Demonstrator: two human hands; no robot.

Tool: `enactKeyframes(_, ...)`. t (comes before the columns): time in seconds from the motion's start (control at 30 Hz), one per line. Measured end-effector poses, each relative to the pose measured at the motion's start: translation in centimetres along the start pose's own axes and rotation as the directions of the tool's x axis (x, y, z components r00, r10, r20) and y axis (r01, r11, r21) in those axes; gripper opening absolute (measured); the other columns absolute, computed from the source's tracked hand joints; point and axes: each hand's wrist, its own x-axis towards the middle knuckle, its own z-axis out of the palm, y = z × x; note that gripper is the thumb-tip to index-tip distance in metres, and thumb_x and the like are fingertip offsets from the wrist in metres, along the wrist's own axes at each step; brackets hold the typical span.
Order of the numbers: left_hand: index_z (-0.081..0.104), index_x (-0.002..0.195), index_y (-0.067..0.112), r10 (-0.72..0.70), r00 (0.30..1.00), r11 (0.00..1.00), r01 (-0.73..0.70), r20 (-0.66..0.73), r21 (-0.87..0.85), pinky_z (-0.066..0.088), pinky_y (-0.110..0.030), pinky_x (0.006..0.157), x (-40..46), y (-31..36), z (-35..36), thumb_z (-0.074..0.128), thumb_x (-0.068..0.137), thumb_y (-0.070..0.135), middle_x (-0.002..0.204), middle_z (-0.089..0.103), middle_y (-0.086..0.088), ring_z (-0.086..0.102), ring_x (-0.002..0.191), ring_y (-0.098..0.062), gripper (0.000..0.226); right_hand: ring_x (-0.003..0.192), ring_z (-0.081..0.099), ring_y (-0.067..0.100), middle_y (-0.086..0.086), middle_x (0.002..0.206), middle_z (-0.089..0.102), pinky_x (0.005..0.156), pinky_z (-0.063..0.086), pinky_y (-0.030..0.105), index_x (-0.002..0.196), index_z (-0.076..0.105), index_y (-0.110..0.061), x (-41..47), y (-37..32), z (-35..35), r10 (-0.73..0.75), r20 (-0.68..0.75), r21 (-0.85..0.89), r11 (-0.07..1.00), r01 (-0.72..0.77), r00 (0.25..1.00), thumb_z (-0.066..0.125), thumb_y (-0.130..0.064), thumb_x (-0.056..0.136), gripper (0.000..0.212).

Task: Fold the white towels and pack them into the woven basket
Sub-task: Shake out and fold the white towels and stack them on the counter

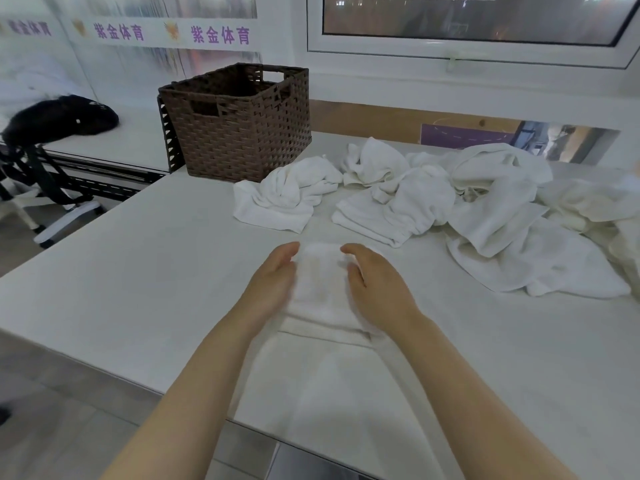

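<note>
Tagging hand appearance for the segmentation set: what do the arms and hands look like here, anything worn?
Both forearms are bare to the bottom edge of the frame, no sleeves in view. The left hand and right hand wear no gloves; no rings, watch or wristband show. The left hand is motion-blurred, so small details there cannot be told.

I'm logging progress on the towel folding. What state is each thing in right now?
towel in hand: partly folded, lying on the table between both hands
left hand: against the towel's left edge, blurred
right hand: fingers curled on the towel's right edge
crumpled towels: unfolded, heaped on the table
woven basket: upright on the table, no towel visible inside
window: shut
</note>
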Motion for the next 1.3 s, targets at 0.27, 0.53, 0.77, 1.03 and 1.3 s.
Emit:
enactKeyframes(0.27, 0.036, 0.149, 0.018, 0.063, 0.943, 0.500, -0.313, 0.327, 0.807, 0.017, -0.034, 0.118, 2.1, 0.4, 3.6, 0.028, 0.106, 0.032, 0.161, 0.024, -0.001, 0.021, 0.147, -0.019, 0.046, 0.151, 0.001, 0.017, 0.002, 0.165, 0.006, 0.122, -0.007, 0.036, 0.157, 0.013, -0.017, -1.8, 3.1, 2.6, -0.004, 0.341, -0.360, 0.923, 0.134, 0.940, 0.017, -0.045, 0.103, 0.061)
enactKeyframes(0.53, 0.013, 0.155, 0.039, 0.104, 0.960, 0.697, -0.256, 0.259, 0.669, 0.000, -0.024, 0.121, -2.1, -3.9, 1.4, 0.023, 0.104, 0.046, 0.161, -0.002, 0.022, -0.007, 0.148, 0.000, 0.052, 0.142, 0.008, -0.010, -0.021, 0.156, 0.020, 0.113, 0.002, 0.005, 0.146, 0.043, -0.026, -4.1, 4.8, 1.1, 0.054, 0.146, 0.156, 0.985, -0.077, 0.988, 0.048, -0.031, 0.102, 0.045)
enactKeyframes(0.77, 0.021, 0.155, 0.030, 0.187, 0.952, 0.467, -0.303, 0.242, 0.830, 0.000, -0.029, 0.120, -3.0, -3.6, -0.3, 0.005, 0.096, 0.047, 0.164, 0.012, 0.008, 0.004, 0.151, -0.014, 0.063, 0.144, -0.013, -0.009, -0.026, 0.158, -0.012, 0.108, -0.009, 0.005, 0.154, 0.011, -0.037, -6.5, 4.6, 0.4, 0.041, 0.301, -0.093, 0.996, -0.014, 0.953, 0.028, -0.049, 0.102, 0.056)
enactKeyframes(1.03, 0.042, 0.146, 0.033, 0.251, 0.967, 0.571, -0.175, 0.032, 0.802, 0.008, -0.036, 0.121, -2.2, -3.5, -2.6, 0.035, 0.102, 0.032, 0.159, 0.029, 0.007, 0.019, 0.148, -0.017, 0.044, 0.151, -0.007, 0.014, -0.005, 0.164, -0.007, 0.118, 0.002, 0.024, 0.157, 0.014, -0.022, -2.2, -1.2, 8.1, 0.030, 0.211, -0.157, 0.988, 0.004, 0.977, 0.022, -0.041, 0.105, 0.056)
enactKeyframes(1.3, 0.052, 0.140, 0.028, 0.211, 0.952, 0.611, 0.049, -0.222, 0.790, 0.006, -0.042, 0.120, -1.5, -7.3, -10.4, 0.021, 0.088, 0.055, 0.156, 0.036, 0.001, 0.020, 0.148, -0.022, 0.066, 0.151, -0.003, 0.025, 0.006, 0.165, -0.004, 0.123, 0.008, 0.036, 0.156, 0.014, -0.015, 2.7, -7.8, 15.4, -0.054, 0.248, -0.134, 0.987, 0.090, 0.967, 0.023, -0.039, 0.105, 0.057)
